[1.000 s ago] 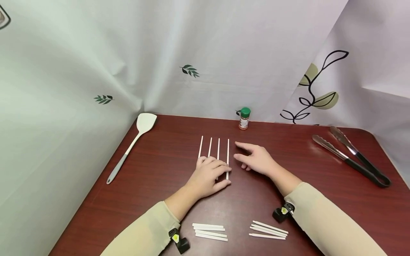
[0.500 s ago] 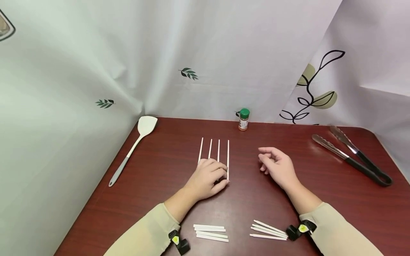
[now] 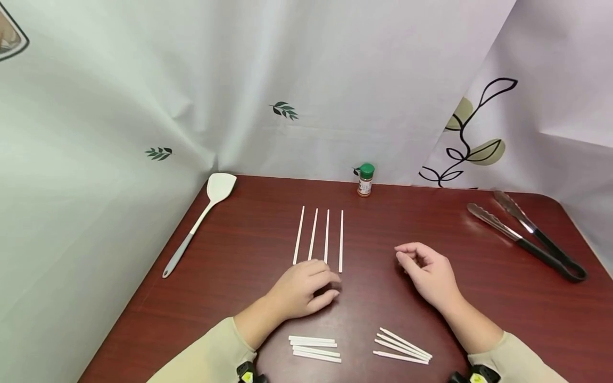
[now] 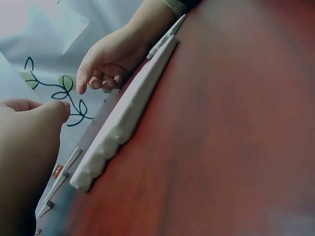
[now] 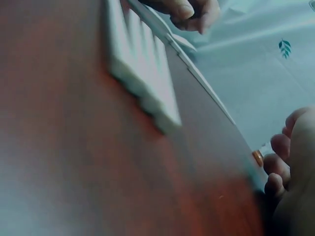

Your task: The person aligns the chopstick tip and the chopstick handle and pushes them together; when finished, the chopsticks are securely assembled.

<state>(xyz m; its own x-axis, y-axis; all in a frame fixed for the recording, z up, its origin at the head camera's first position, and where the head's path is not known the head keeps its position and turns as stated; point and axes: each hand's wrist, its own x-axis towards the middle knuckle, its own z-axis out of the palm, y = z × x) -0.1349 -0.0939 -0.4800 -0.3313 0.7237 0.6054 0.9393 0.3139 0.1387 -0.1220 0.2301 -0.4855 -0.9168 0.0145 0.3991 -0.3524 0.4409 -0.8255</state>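
From where I stand, four slim white sticks (image 3: 327, 234) lie side by side in the middle of the surface (image 3: 249, 239), apart from one another, their far ends pointing towards the green-capped shaker (image 3: 365, 180). The left hand (image 3: 306, 287) is at their near ends, fingers loosely bent and thumb apart, with nothing pinched; whether the fingertips touch the sticks, I can't tell. The right hand (image 3: 433, 276) waits well to the right, fingers curled softly towards the thumb, holding nothing that I can see. Nearer the person lie two bunches of shorter white sticks, a left bunch (image 3: 313, 343) and a more fanned right bunch (image 3: 402, 346). To tend that row well, I'd lift the left fingers straight up rather than drag them, since such thin pieces would probably skew at a brush. Nudging one end at a time with a single fingertip should keep the gaps even, and both wrists ought to stay high over the near bunches.
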